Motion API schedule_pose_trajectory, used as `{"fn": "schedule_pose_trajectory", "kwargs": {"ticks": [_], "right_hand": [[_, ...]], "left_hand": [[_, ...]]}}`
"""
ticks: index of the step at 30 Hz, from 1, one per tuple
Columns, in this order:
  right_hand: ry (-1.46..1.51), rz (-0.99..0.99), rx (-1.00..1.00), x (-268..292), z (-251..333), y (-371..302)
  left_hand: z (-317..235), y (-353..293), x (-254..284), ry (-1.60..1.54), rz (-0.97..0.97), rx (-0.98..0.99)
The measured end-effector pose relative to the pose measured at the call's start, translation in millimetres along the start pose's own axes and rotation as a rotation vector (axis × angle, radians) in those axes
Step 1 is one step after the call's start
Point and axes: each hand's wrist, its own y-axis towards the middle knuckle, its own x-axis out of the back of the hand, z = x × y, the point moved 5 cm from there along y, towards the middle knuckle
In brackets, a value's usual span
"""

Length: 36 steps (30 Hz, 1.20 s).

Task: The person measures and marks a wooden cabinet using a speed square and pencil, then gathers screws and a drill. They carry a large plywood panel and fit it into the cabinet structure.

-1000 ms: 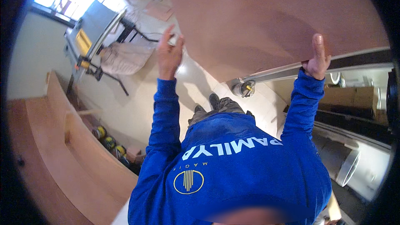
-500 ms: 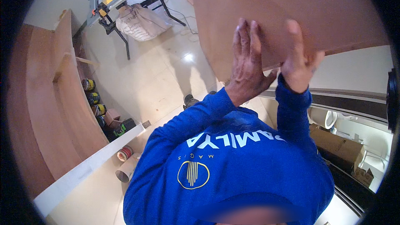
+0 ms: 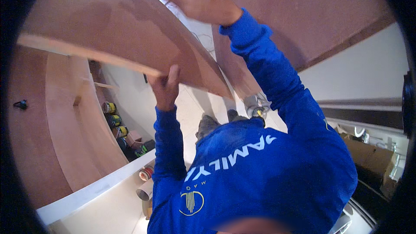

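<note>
A tilted brown plywood panel (image 3: 108, 21) spans the upper left, with a pale wood strip (image 3: 91, 56) along its near edge. My left hand (image 3: 166, 89) grips that near edge, its thumb over the top and the other fingers mostly hidden. At the panel's far right edge is my right hand (image 3: 199, 0), closed at the edge, with its fingertips partly out of sight. Another large brown wooden panel (image 3: 312, 13) stands to the right, behind my right forearm.
At left is a wooden cabinet-like frame (image 3: 82, 125) with several paint cans (image 3: 113, 120) beside it. A white board (image 3: 99, 182) crosses the lower left, near a tape roll (image 3: 146, 173). A power tool (image 3: 258, 112) sits by my feet. A cardboard box (image 3: 368, 156) lies at right.
Both hands were raised over the right-hand panel; now they have moved left and apart, onto a plywood panel that has come into view. That panel now hides the table saw.
</note>
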Motion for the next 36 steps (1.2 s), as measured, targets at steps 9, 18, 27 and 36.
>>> {"fn": "schedule_pose_trajectory", "kwargs": {"ticks": [9,18,27,36], "right_hand": [[0.049,-0.184,-0.478,-8,-257,73],[-0.015,0.183,-0.547,-143,-497,150],[0.653,0.019,-0.617,-199,-492,149],[0.517,-0.06,-0.501,-221,-483,198]], "left_hand": [[34,-40,59,-0.182,-0.219,0.31],[46,-95,80,-0.188,-0.041,0.314],[12,-69,102,-0.217,-0.106,0.261],[-36,-22,212,-0.082,-0.099,0.008]]}}
